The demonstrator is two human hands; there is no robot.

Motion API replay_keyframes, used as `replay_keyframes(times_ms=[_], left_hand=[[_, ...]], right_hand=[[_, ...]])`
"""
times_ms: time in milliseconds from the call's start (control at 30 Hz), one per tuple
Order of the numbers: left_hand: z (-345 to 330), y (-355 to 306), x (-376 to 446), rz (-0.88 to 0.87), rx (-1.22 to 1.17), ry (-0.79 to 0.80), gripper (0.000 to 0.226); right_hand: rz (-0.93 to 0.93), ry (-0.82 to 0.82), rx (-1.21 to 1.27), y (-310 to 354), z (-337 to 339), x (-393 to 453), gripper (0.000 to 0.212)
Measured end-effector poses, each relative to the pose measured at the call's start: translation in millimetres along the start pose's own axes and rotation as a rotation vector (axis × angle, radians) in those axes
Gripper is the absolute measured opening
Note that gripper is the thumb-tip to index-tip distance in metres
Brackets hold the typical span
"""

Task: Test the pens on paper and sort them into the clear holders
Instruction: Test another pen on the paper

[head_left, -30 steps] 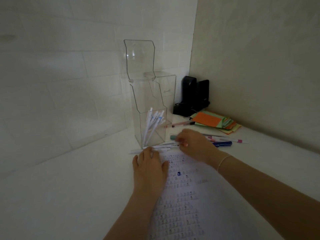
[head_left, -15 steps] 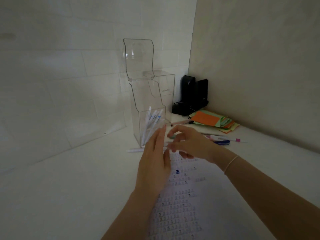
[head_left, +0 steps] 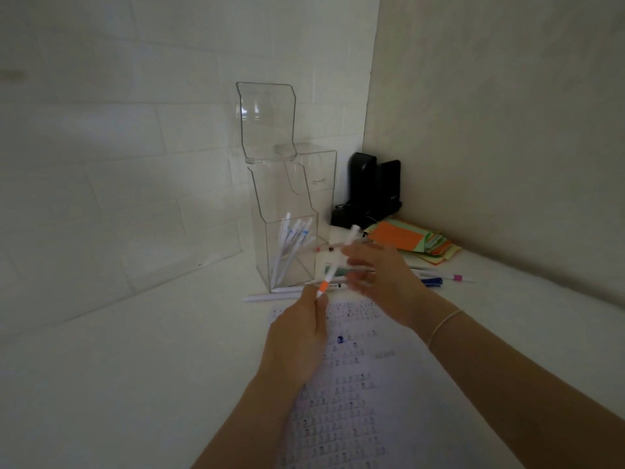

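Clearly the white pen [head_left: 333, 265] is light, stiff, slick; left hand [head_left: 297, 336] pinches its orange-banded end, right hand [head_left: 378, 279] fingers curl around the barrel, best gripped mid-shaft.

Both hands [head_left: 338, 299] hold an orange-banded pen [head_left: 333, 270].

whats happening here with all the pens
A person is sorting pens at a white counter. The left hand pinches a white pen with an orange band while the right hand holds its upper part, above a printed sheet. Several white pens already stand in the clear holder; more pens lie loose behind the hands.
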State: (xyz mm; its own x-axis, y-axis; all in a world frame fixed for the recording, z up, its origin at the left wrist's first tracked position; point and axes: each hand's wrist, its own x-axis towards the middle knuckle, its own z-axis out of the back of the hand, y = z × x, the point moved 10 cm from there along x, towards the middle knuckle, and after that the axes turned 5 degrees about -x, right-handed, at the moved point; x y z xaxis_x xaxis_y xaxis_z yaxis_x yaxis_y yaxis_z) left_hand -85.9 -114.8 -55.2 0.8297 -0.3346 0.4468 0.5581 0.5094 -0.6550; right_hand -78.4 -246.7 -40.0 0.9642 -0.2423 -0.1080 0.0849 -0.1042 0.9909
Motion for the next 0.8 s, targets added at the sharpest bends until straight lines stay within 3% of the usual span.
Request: replay_keyframes(times_ms=[67, 167, 267, 400, 533, 667, 800], left_hand=[[-12, -11, -2, -0.075, -0.004, 0.091, 0.029], [-22, -21, -7, -0.125, -0.012, 0.183, 0.036], [-15, -20, -6, -0.112, -0.040, 0.150, 0.054], [-3, -18, -4, -0.019, -0.303, 0.070, 0.032], [-8, -17, -7, 0.067, -0.478, 0.119, 0.043], [-12, -7, -5, 0.187, -0.718, 0.118, 0.053], [-16, -12, -7, 0.055, -0.473, 0.145, 0.042]], right_hand=[[-0.119, 0.199, 0.036, -20, -20, -8, 0.015], [-0.037, 0.235, -0.110, -22, -25, -7, 0.036], [-0.018, 0.244, -0.163, -19, -26, -6, 0.034], [-0.041, 0.344, -0.122, -18, -32, -9, 0.035], [-0.098, 0.407, -0.031, -24, -33, -16, 0.035], [-0.169, 0.254, 0.275, -26, -5, -11, 0.032], [-0.108, 0.061, 0.190, -29, 35, -8, 0.023]])
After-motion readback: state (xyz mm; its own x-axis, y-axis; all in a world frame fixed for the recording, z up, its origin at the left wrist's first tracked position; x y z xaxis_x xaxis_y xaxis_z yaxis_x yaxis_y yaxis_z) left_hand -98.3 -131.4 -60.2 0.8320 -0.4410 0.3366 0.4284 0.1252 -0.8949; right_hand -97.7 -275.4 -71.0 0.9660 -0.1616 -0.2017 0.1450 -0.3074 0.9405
